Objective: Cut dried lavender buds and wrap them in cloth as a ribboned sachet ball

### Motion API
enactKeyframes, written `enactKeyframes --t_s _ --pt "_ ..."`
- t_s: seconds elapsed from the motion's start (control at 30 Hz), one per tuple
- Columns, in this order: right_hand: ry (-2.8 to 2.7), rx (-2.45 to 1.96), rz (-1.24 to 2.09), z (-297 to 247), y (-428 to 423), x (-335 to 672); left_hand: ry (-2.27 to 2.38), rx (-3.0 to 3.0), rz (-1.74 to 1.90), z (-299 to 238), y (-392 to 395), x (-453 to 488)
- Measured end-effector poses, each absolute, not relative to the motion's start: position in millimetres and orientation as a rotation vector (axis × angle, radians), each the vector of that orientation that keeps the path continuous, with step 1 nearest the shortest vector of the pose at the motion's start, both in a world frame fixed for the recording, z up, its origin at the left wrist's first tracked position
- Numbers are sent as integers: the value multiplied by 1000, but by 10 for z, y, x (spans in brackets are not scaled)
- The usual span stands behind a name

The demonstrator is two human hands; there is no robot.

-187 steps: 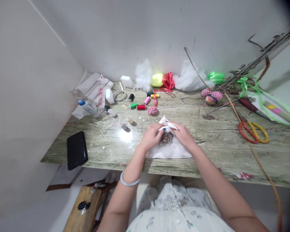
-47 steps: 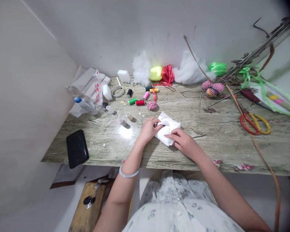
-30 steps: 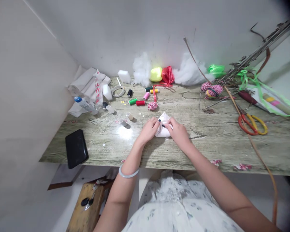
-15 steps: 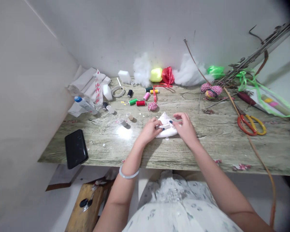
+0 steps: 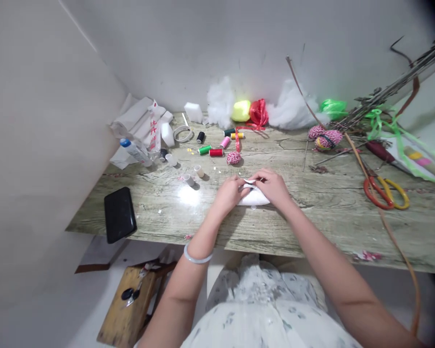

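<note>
A small white cloth piece (image 5: 254, 197) with dark marks on it lies folded at the middle of the table, between my hands. My left hand (image 5: 232, 193) grips its left side, fingers bent and pressed together. From the right, my right hand (image 5: 273, 187) pinches the upper edge of the same cloth. The fingertips of both hands nearly meet along the top fold. My hands hide part of the cloth, so its full shape does not show.
Thread spools (image 5: 216, 152) and a red-white string ball (image 5: 234, 158) lie beyond my hands. White stuffing (image 5: 290, 106) rests against the wall. Scissors (image 5: 386, 192), twigs (image 5: 377, 94) and a strip (image 5: 398, 239) are right; a black phone (image 5: 120, 215) and a bottle (image 5: 136, 151) are left.
The cloth's upright peak has been folded down, and my right hand has closed in on its top edge. The view has shifted slightly, so the table's things appear further right.
</note>
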State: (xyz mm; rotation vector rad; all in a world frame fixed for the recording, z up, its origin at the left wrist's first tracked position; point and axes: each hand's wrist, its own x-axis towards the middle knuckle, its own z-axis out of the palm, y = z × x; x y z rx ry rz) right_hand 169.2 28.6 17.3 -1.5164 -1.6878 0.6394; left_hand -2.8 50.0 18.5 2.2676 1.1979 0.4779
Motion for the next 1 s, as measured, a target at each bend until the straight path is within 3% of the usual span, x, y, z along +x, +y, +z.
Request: enactKeyframes --t_s 0.27,0.47,0.7,1.0 --pt "-2078 -1440 416 254 -49 1711 1346 2136 596 194 437 18" --pt "-1941 -1526 308 143 -167 1619 1363 2226 629 254 372 -128" --pt "-1919 -1502 282 66 -158 1610 1340 1856 502 196 377 -275" --pt "-2232 -1598 191 205 -197 1567 1637 2094 593 309 268 38"
